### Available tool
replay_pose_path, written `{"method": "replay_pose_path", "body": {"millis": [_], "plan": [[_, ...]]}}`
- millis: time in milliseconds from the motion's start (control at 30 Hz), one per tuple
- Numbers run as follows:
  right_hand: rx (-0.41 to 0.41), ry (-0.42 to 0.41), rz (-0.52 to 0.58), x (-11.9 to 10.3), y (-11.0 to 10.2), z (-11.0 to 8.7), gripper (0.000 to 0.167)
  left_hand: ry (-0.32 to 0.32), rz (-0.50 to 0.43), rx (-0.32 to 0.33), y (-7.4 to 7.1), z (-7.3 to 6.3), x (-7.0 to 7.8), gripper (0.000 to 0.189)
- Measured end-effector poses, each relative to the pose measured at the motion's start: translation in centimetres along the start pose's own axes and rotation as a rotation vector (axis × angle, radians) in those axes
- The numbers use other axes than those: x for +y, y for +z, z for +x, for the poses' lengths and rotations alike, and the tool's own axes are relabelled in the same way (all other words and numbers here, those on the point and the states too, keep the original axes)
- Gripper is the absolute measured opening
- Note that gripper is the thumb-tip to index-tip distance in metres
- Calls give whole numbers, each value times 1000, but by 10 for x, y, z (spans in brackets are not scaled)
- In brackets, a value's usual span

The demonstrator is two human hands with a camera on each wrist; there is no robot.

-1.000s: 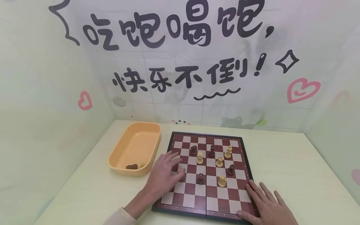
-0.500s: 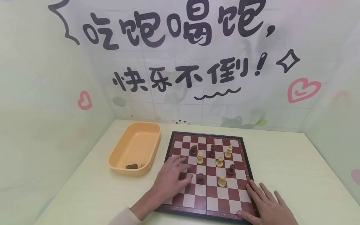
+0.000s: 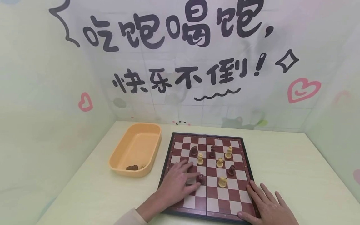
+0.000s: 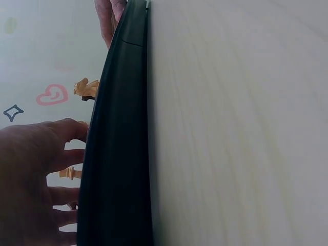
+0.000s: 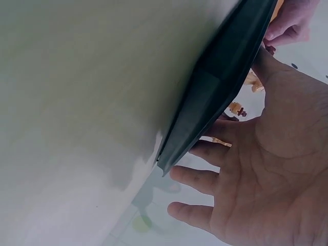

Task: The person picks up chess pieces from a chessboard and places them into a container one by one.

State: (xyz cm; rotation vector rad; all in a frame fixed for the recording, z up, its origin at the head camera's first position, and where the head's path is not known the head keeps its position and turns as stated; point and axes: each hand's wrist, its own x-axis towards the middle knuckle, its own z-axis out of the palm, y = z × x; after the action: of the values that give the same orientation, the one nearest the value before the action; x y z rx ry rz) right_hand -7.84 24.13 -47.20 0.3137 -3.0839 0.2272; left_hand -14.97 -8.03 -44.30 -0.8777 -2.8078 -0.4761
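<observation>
On the chessboard (image 3: 194, 201), the index finger and thumb of my left hand (image 3: 175, 184) lie at either side of a dark brown chess piece (image 3: 201, 179). The fingertips partly cover it, and I cannot tell how firmly they touch it. The other fingers spread forward over the squares. My right hand (image 3: 270, 203) rests with straight, spread fingers along the board's right edge. In the right wrist view, that hand's fingers (image 5: 197, 179) lie along the dark board rim (image 5: 220, 66). The left wrist view shows mostly the board's side (image 4: 118, 133).
Other pieces stand farther up the board: a cream knight (image 3: 222, 182), a dark bishop (image 3: 231, 170), a cream queen (image 3: 220, 162), a cream rook (image 3: 200, 159) and several more. Left of the board, an orange tray (image 3: 135, 137) holds a dark piece (image 3: 132, 167) and a cream one.
My left hand has moved rightward across the board, from its left side to the dark piece. My right hand has stayed at the right edge.
</observation>
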Motion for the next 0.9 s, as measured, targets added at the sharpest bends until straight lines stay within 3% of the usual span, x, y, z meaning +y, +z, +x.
{"method": "replay_pose_path", "body": {"millis": [400, 900], "plan": [[13, -9, -11, -1, -1, -1, 103, -18, -10, -44, 7, 4, 5, 47], [13, -14, -6, -1, -2, -1, 101, -32, -39, -34, 12, 12, 5, 40]]}}
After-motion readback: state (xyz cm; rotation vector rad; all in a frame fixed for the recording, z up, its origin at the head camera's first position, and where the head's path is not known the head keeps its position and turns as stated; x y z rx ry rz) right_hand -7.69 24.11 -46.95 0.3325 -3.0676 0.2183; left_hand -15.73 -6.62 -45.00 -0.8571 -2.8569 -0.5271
